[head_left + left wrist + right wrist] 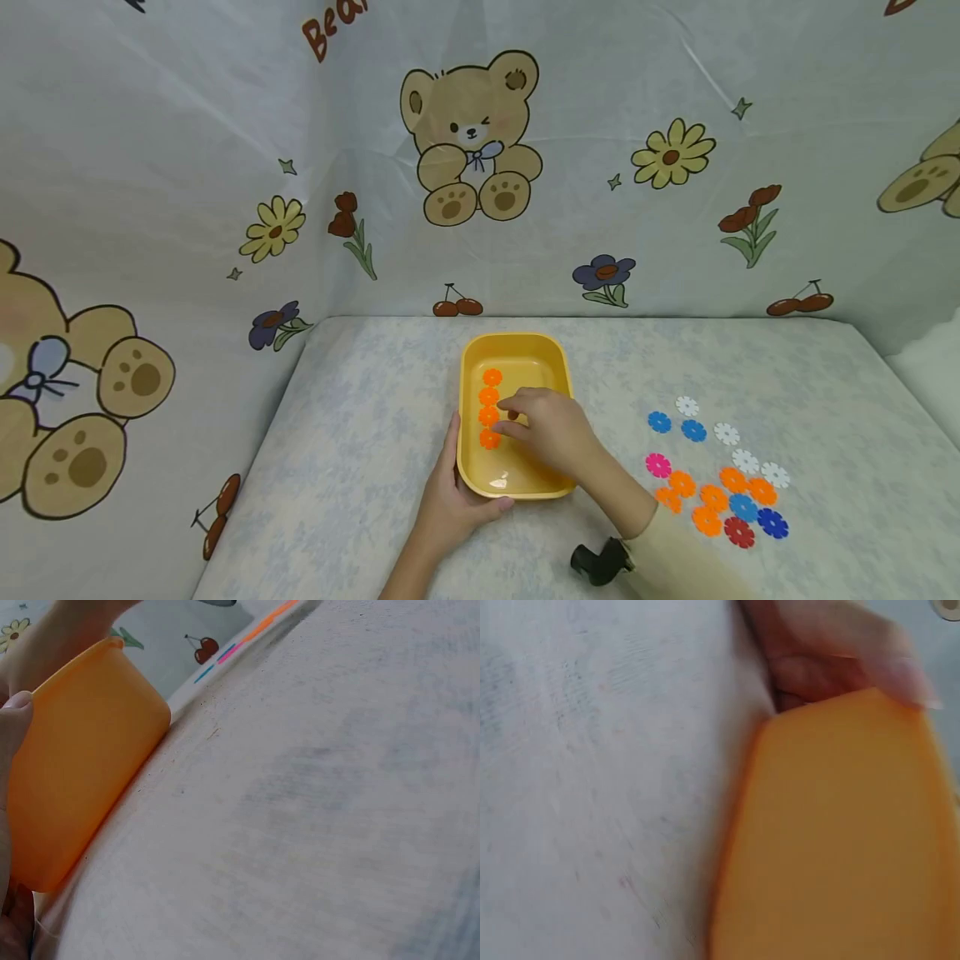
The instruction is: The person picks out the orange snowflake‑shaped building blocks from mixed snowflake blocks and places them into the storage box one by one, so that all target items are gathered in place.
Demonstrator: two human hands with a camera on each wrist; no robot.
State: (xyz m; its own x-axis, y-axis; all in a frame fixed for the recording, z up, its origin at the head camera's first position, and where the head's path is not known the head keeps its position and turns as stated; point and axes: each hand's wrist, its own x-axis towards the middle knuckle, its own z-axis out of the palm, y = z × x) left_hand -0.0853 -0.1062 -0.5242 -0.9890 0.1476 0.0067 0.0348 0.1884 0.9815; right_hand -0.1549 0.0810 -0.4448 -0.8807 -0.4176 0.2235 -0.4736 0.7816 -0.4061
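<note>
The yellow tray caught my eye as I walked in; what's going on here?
A person's left hand holds the yellow tray while the right hand reaches in beside four orange flower-shaped pieces lined up there. Whether it grips one is unclear. Loose pieces in several colors lie on the table to the right.

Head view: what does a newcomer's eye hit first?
Likely the yellow tray near frame center, with four orange flower pieces in a column inside and the right hand beside them. Then the colored flower pieces scattered right of the tray, and the winking bear printed on the backdrop.
</note>
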